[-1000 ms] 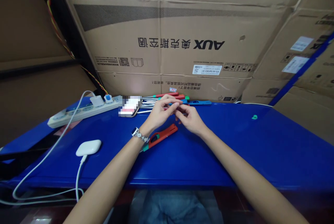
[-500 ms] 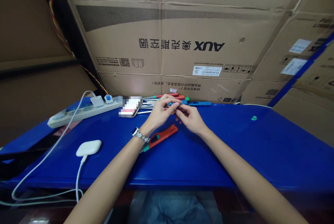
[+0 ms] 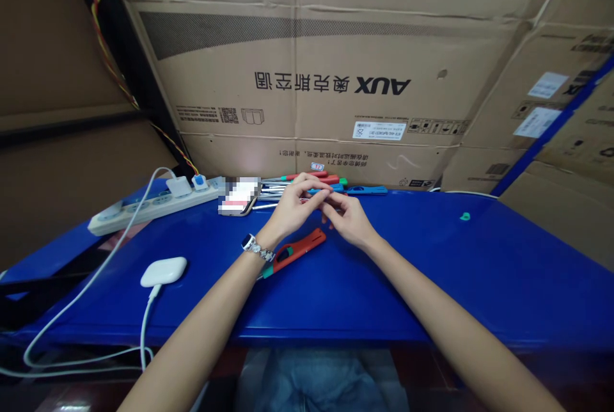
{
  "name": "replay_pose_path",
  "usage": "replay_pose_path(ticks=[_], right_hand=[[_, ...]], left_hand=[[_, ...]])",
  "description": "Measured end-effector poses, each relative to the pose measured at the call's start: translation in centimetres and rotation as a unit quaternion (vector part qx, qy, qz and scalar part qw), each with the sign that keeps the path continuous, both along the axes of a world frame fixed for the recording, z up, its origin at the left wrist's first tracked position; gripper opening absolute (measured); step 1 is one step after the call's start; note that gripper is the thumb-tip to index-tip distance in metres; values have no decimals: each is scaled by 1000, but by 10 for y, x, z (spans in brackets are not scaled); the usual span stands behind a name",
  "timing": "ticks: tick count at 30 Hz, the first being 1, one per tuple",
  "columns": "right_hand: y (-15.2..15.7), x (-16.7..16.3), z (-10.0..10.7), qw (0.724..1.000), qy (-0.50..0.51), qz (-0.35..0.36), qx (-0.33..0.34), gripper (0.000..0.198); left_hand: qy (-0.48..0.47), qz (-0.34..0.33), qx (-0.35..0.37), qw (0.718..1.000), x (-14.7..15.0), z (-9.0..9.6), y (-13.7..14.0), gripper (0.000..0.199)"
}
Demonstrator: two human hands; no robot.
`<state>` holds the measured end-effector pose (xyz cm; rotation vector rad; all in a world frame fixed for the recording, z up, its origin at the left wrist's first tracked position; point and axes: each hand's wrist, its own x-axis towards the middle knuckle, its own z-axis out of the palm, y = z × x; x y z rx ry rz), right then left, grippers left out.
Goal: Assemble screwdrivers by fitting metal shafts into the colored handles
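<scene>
My left hand [image 3: 296,206], with a watch [image 3: 249,243] and a bracelet at its wrist, is over the front of a pile of long-nosed lighters. My right hand [image 3: 351,218] meets it from the right. The fingers of both hands are bent and their tips come together; whatever is between them is hidden. Behind the hands lie red and blue lighters, among them a blue lighter [image 3: 371,190], with metal tubes pointing left. Nearer to me, an orange-red lighter [image 3: 304,244] with green parts lies below my hands, its tube end partly behind my left wrist.
Left of the pile is a phone [image 3: 247,202]. A power strip [image 3: 144,208] with plugs and a white earbud case [image 3: 164,271] on a cable are farther left. A small green piece [image 3: 465,216] lies on the blue table [image 3: 432,271] at right. Cardboard [image 3: 336,34] stands behind.
Almost nothing differs. Both hands keep their place with the fingertips together, and the view has shifted very slightly.
</scene>
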<state>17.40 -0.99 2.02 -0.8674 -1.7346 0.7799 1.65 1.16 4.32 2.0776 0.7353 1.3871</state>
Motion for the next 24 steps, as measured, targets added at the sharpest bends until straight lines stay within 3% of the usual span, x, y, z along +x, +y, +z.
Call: replay_pose_path(ticks=[4, 6, 13, 19, 24], right_hand=[[3, -3, -5, 997, 57, -59, -4, 32], [4, -3, -5, 996, 70, -56, -26, 35], [-2, 0, 3, 998, 24, 42, -46, 31], [1, -5, -1, 993, 91, -41, -60, 40], [2, 0, 1, 997, 56, -11, -51, 34]], left_hand=[[-40, 57, -10, 997, 8, -3, 2, 18], [-40, 71, -16, 997, 9, -3, 1, 19], [-6, 0, 10, 1000, -2, 1, -3, 18], [-52, 59, -11, 997, 6, -2, 1, 20], [-10, 40, 1, 999, 2, 0, -2, 17]])
